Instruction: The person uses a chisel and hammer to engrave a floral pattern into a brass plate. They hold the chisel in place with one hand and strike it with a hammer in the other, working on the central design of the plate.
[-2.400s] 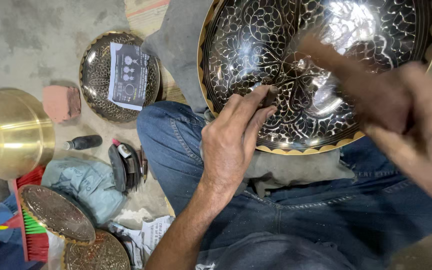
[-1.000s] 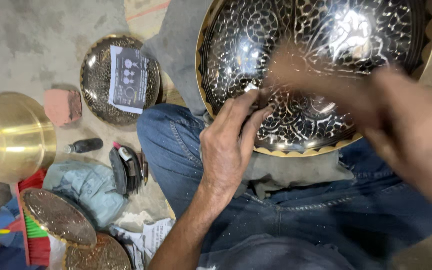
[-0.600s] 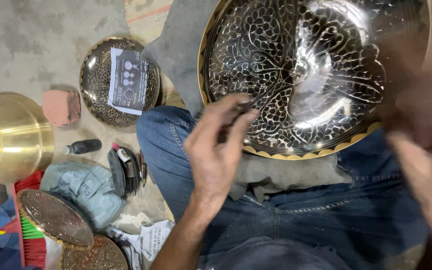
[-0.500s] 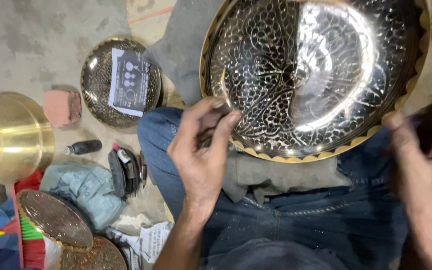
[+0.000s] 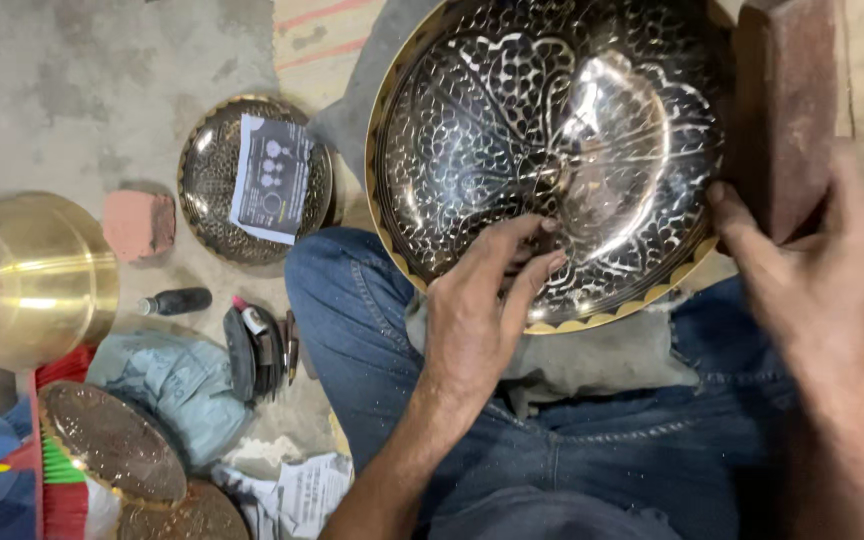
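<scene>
A large round engraved metal plate (image 5: 592,120) with a gold scalloped rim lies tilted on a grey cloth (image 5: 602,360) over my lap. My left hand (image 5: 477,320) rests on its lower part, fingers pinched on a small thin chisel that is mostly hidden between them. My right hand (image 5: 812,270) is at the plate's right rim. It grips a brown wooden block (image 5: 782,110) that stands upright over the edge.
On the concrete floor to the left lie a smaller engraved plate (image 5: 212,180) with a printed paper on it, a brick piece (image 5: 139,223), a brass vessel (image 5: 22,280), a small dark bottle (image 5: 177,300), dark tools (image 5: 257,350), a blue-grey cloth (image 5: 167,385) and more engraved discs (image 5: 112,440).
My right hand was swinging in a blur across the plate and now holds the wooden block still at the right rim. My left hand shifted along the lower rim, and the plate turned.
</scene>
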Available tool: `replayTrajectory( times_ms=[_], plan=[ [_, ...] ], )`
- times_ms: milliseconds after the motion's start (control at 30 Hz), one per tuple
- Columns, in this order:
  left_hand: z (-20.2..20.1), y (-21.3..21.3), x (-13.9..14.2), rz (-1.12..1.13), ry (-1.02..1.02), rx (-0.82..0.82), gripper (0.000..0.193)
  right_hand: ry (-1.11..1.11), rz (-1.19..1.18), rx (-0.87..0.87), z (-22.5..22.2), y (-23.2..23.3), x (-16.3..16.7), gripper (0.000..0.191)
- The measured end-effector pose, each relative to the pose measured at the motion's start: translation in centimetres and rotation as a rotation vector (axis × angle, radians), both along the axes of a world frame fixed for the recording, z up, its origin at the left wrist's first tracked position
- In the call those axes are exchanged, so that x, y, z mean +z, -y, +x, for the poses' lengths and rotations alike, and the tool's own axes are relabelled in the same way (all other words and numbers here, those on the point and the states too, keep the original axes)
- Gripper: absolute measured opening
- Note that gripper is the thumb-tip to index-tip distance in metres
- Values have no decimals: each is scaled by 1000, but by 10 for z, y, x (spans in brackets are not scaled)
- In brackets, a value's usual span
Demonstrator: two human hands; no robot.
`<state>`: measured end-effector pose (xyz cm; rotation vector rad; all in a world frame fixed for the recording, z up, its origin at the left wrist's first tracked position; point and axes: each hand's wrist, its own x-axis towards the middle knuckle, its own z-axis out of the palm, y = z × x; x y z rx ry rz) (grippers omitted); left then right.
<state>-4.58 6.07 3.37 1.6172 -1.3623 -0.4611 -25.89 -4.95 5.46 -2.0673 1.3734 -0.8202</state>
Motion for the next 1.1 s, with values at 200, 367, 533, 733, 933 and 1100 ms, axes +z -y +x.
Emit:
replayTrajectory(
  times_ms=[200,367,533,733,933,1100],
  plan=[
    [-5,-8,3,14,-43,42,30,-300,-48,54,-2,-12,39,48],
    [-9,-6,3,83,-61,75,32,-505,-37,183,-10,-13,47,59],
    [-5,-10,-6,53,64,43,32,-885,-211,343,-6,-12,49,60],
    [-6,-7,-9,77,7,25,35,-1024,-38,326,4,3,50,37],
    [-5,-7,-3,47,25,31,32,-929,252,197,19,18,58,29],
    [-4,-7,2,90,8,36,32,-999,78,400,16,27,61,25]
  ],
)
